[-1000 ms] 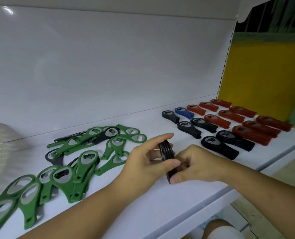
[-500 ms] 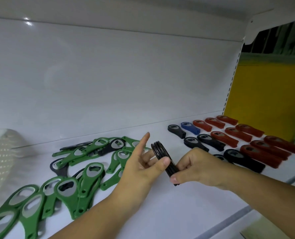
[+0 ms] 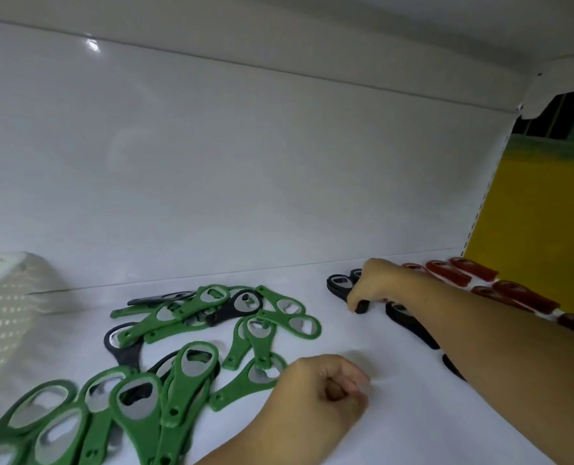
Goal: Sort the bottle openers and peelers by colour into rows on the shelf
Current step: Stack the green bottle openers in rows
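Held piece: a black opener (image 3: 362, 306), of which only one blunt end shows below the fingers; whether it is one piece or several stacked cannot be told.
Right hand (image 3: 376, 286): reached far across the shelf, knuckles up, fingers curled round the black opener, whose end is low over or on the shelf surface.
Where it is: at the left end of the dark rows, just beside a black opener at the back (image 3: 337, 285) that lies flat with its metal mouth up.
Black row (image 3: 409, 322): more black pieces lie along the right forearm and are partly hidden by it.
Red openers (image 3: 453, 276): set in rows beyond the arm, running toward the shelf's right end.
Left hand (image 3: 322, 394): near the front, fingers folded into a fist with the thumb against them, nothing visible in it, beside the green heap.
Green openers (image 3: 191, 374): a loose, overlapping pile on the left half, unsorted.
Dark flat openers (image 3: 235, 307): a few lie mixed into the green pile.
Shelf (image 3: 396, 414): white, with a glossy white back panel.
Basket (image 3: 7, 307): white and perforated, at the far left.
Yellow wall (image 3: 540, 236): past the shelf's right edge.
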{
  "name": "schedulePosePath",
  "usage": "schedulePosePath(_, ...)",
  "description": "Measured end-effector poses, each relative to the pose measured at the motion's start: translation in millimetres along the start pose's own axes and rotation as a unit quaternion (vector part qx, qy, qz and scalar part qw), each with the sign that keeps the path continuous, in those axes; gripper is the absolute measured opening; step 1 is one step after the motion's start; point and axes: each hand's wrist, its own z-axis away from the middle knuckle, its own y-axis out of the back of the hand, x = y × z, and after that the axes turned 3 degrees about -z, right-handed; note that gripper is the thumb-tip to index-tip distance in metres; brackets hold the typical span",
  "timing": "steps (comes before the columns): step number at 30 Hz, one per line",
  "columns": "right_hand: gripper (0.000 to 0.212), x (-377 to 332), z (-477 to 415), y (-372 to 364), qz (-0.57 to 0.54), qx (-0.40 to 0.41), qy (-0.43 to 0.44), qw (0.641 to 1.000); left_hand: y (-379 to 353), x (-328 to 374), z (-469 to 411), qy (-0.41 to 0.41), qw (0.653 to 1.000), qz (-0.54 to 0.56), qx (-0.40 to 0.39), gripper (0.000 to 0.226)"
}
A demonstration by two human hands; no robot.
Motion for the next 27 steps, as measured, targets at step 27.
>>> schedulePosePath(27, 0.008, -81, 9, -81, -0.210, 0.205, 0.300, 0.908, -6, 11, 11, -0.052, 0.943, -0.196, 0.262, 0.044)
